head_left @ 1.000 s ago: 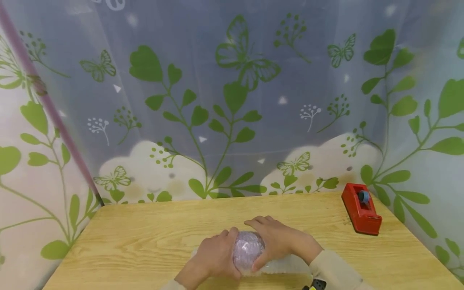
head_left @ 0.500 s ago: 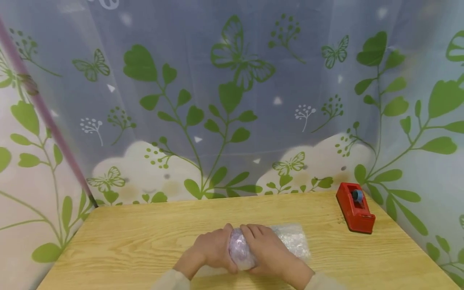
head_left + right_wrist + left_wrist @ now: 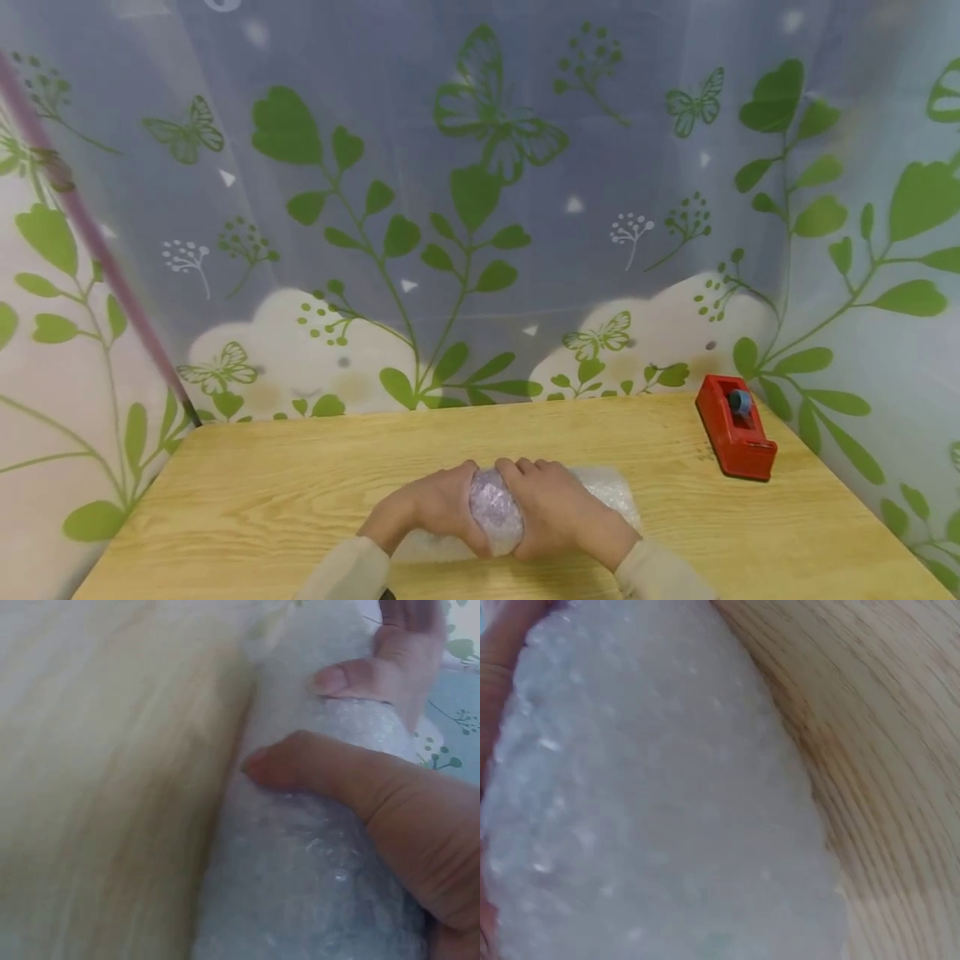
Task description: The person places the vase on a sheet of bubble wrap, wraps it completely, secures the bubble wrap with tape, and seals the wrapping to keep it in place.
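Observation:
A bundle in clear bubble wrap (image 3: 495,510), with a lilac tint at its middle, lies across the front of the wooden table. My left hand (image 3: 444,503) grips it from the left and my right hand (image 3: 551,510) from the right, fingers on the far side and thumbs on the near side. The wrap (image 3: 660,780) fills most of the left wrist view. In the right wrist view, my right thumb (image 3: 322,765) presses across the wrap, with the other hand's thumb (image 3: 356,679) beyond it. What is inside the wrap is hidden.
A red tape dispenser (image 3: 737,429) with a small roll of tape stands at the back right of the table (image 3: 285,483). A leaf-and-butterfly printed curtain (image 3: 480,250) hangs behind the table and along both sides. A pink pole (image 3: 112,258) slants down at the left.
My right hand has come down around the bundle from a looser, raised hold. Wrap now shows beyond both hands, flatter on the right. The head view has shifted slightly.

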### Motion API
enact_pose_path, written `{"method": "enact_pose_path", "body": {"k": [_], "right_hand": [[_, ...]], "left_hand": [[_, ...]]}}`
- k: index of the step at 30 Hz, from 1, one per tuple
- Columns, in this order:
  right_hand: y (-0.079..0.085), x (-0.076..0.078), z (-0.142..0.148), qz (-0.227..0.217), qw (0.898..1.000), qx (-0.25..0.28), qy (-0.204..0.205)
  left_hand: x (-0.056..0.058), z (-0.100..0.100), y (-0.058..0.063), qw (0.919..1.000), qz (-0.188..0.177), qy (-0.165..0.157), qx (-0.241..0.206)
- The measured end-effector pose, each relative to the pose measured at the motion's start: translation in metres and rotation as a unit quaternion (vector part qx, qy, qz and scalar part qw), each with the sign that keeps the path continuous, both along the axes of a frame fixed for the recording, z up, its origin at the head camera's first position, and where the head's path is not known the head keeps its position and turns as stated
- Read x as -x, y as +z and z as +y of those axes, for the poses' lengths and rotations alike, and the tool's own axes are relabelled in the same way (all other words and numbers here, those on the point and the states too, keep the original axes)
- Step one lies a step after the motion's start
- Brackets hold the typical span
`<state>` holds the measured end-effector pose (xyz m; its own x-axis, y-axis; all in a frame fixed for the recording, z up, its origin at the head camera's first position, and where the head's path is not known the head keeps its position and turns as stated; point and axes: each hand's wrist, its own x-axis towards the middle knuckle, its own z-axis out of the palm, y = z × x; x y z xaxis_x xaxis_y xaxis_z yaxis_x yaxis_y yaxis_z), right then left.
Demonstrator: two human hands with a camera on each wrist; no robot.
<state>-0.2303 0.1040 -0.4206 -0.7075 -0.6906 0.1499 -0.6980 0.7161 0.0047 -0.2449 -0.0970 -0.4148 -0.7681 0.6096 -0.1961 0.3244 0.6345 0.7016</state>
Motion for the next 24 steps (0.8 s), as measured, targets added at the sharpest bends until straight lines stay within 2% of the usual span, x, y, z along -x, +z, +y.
{"method": "enact_pose_path", "body": {"k": [2, 7, 11, 12, 14, 16, 19, 24], "right_hand": [[0.004, 0.002, 0.001, -0.027, 1.000, -0.001, 0.008], [0.011, 0.004, 0.002, -0.096, 0.995, -0.004, 0.015], [0.017, 0.003, 0.003, -0.174, 0.985, 0.000, 0.017], [0.018, 0.002, 0.004, -0.190, 0.982, 0.002, 0.018], [0.019, 0.000, 0.005, -0.222, 0.975, 0.011, 0.016], [0.019, -0.001, 0.005, -0.236, 0.971, 0.018, 0.018], [0.017, -0.001, 0.004, -0.246, 0.969, 0.020, 0.016], [0.019, 0.001, 0.001, -0.268, 0.963, -0.005, -0.003]], "left_hand": [[0.002, 0.000, -0.002, 0.9993, -0.025, -0.010, -0.027], [0.000, -0.001, -0.006, 0.9962, -0.063, -0.018, -0.057], [-0.007, 0.000, -0.002, 0.9964, -0.071, -0.015, -0.045], [-0.009, 0.000, 0.000, 0.9978, -0.055, -0.018, -0.031], [-0.013, 0.002, 0.004, 0.9996, 0.005, -0.024, 0.017], [-0.017, 0.003, 0.007, 0.9939, 0.075, -0.026, 0.077], [-0.022, 0.004, 0.008, 0.9693, 0.184, -0.036, 0.159], [-0.032, 0.008, 0.002, 0.9233, 0.311, -0.047, 0.221]]}}
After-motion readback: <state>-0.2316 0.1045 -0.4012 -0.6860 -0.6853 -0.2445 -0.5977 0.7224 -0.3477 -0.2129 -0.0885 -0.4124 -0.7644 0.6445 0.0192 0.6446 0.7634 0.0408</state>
